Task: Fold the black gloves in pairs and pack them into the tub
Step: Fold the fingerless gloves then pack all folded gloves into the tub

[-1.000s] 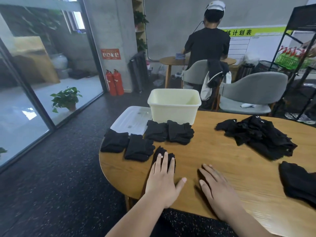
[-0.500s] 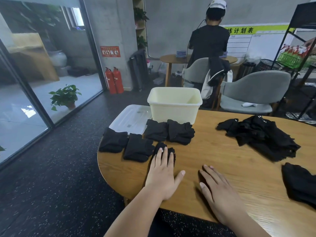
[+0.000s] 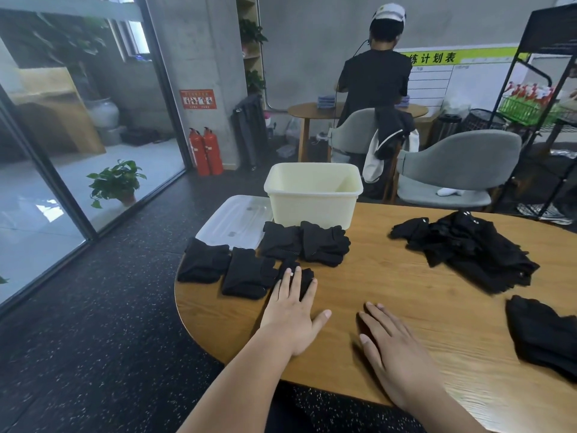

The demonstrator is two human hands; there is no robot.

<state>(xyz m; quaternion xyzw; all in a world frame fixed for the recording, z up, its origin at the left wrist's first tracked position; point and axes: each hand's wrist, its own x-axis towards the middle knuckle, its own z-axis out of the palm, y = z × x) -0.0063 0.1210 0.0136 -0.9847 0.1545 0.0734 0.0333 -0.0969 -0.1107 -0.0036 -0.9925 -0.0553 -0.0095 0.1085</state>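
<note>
A round wooden table fills the foreground of a concrete-walled room with a dark speckled floor. At the table's far edge stands a cream tub, open at the top, with a clear lid lying flat just to its left. In front of the tub two folded pairs of black gloves lie side by side, touching. Nearer and further left lie two more folded bundles. The left hand lies palm down with fingers straight, its fingertips pressing on a small folded glove just right of those bundles. The right hand rests flat on bare wood beside it, fingers extended, holding nothing. Well to the right sits a loose heap of black gloves, and another dark bundle lies at the table's right edge. Behind are a grey chair and a person in black, back turned, at a second table. Two red fire extinguishers stand by a pillar.
</note>
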